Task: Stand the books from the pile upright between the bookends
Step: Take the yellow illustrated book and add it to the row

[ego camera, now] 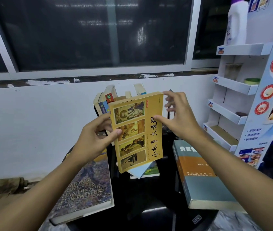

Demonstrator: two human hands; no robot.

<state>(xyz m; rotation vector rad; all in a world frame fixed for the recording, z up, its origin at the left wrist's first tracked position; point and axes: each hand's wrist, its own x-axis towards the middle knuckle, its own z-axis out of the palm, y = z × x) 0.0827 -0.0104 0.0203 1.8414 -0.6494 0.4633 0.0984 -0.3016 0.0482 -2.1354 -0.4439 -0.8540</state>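
One hand alone carries the yellow book (137,130): your left hand (95,139) pinches its left edge, in the air before the standing books (109,97). Your right hand (179,117) is spread beside it. I think the book can twist, slip and knock them over.

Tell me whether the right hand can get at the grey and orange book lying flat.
Probably yes. The grey and orange book lies uncovered under that forearm, and the left hand grips the yellow book, leaving the right hand free.
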